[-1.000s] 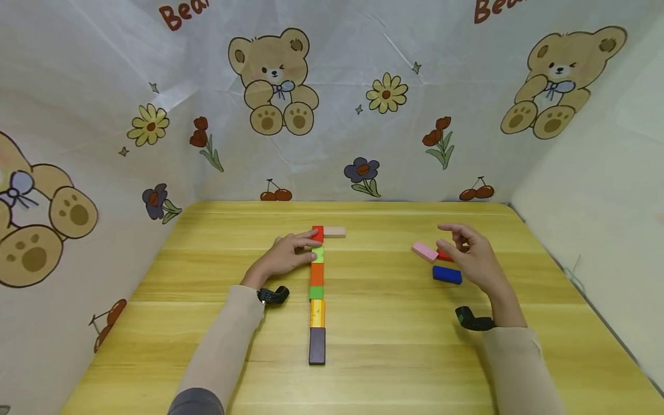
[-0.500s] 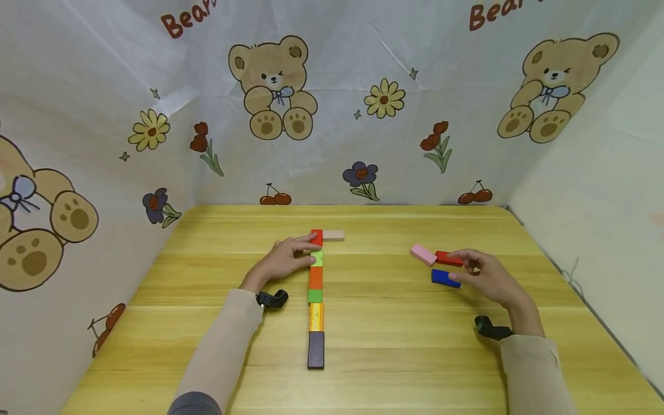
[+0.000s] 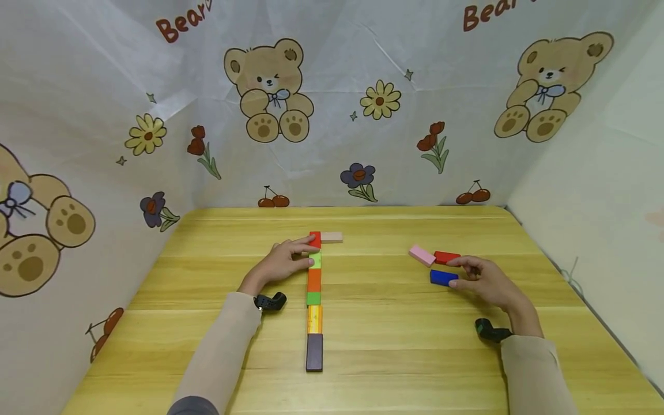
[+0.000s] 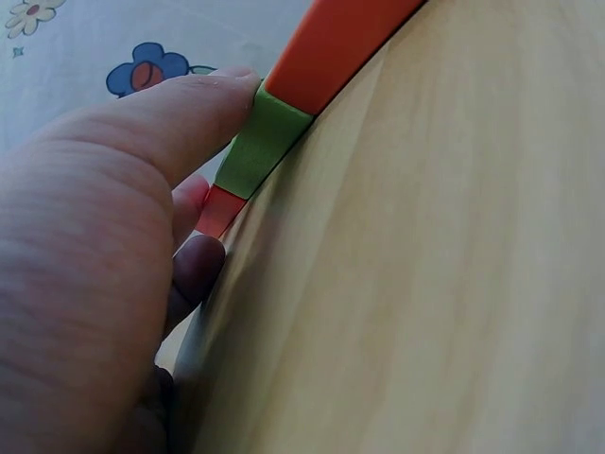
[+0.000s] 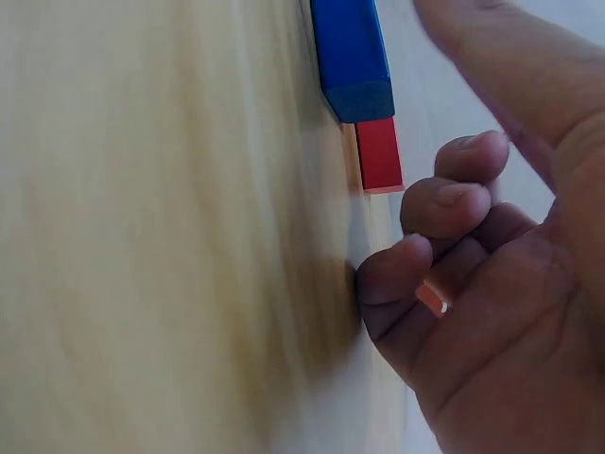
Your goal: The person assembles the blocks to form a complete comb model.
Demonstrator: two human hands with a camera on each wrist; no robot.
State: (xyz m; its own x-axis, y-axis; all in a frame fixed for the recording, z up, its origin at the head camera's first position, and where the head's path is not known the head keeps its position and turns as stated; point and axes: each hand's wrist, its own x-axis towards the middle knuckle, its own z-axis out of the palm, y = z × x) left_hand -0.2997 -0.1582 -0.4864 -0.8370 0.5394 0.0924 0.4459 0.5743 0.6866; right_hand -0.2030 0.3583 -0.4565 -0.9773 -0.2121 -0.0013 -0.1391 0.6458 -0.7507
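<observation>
My left hand rests its fingers on a row of wooden blocks. Its fingertips touch the red block at the far end, and its thumb lies at the light green block. In the left wrist view, the thumb meets the green block below an orange block. My right hand hovers at the right, fingers loosely bent and holding nothing. Its thumb is by the right end of a blue block, its forefinger near another red block. In the right wrist view, a gap separates the fingers from the blue block.
The row continues toward me with orange, green, yellow and dark purple blocks. A pale wooden block juts right from the far end. A pink block touches the right-hand red one. A bear-print cloth hangs behind the table.
My right hand has come down and toward me, from over the red block to beside the blue block's right end, uncovering the red one. The left hand stays on the row.
</observation>
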